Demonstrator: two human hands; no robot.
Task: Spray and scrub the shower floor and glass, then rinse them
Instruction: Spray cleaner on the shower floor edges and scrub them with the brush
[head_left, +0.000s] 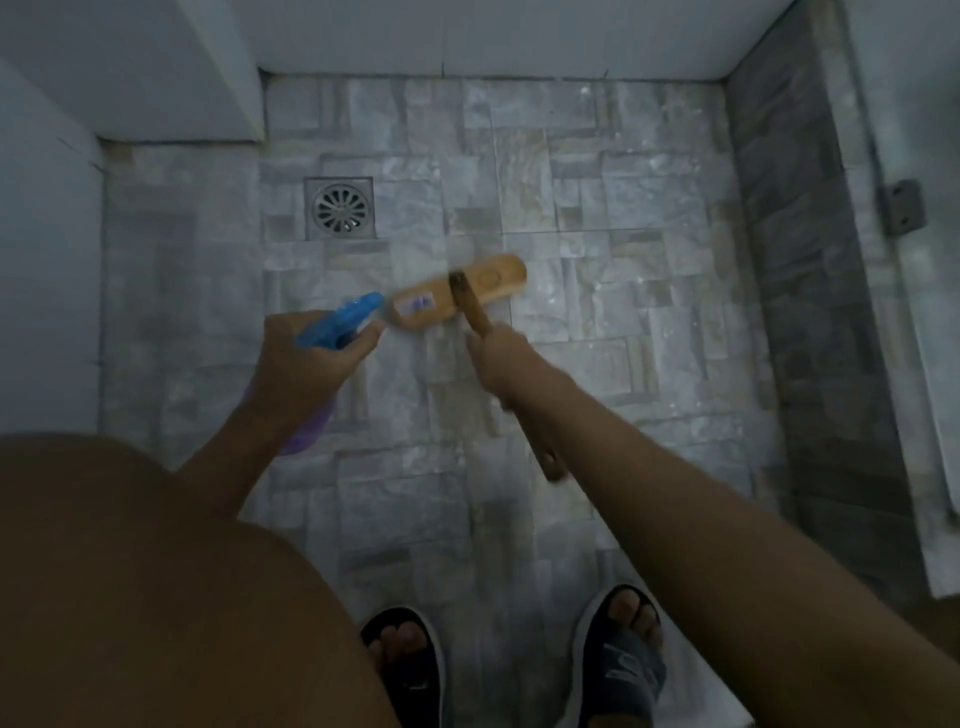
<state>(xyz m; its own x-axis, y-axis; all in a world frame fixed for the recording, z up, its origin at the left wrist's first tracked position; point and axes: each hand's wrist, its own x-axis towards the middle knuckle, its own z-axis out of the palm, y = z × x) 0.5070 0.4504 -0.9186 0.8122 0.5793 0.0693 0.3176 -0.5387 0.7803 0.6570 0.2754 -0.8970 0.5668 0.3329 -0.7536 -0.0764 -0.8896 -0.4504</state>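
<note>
**Brush head lies just past the right grip, set across its handle**

The right grip (498, 358) is closed round the wooden handle (475, 312) of the scrub brush, fingers wrapped, with the handle's butt end showing near the forearm. From that grip the handle runs away from the person and a little to the left, down to the brush head (467, 293). The head sits on the shower floor (623, 364) near its middle. Its long axis runs left-near to right-far, across the handle, so a push or pull along the handle would likely sweep a broad band of tile. Head and handle are blurred.

The left grip (311, 358) is curled round the neck of the spray bottle (343, 317). Its blue nozzle points right, almost touching the near-left end of the brush head, and its purple body hangs below the wrist.

The drain (340, 208) lies far-left of the brush. The glass (914, 312) stands well apart at the right edge. The right arm is the nearer to it, so the scrubbing hand seems better placed to reach that panel once the floor is done
</note>
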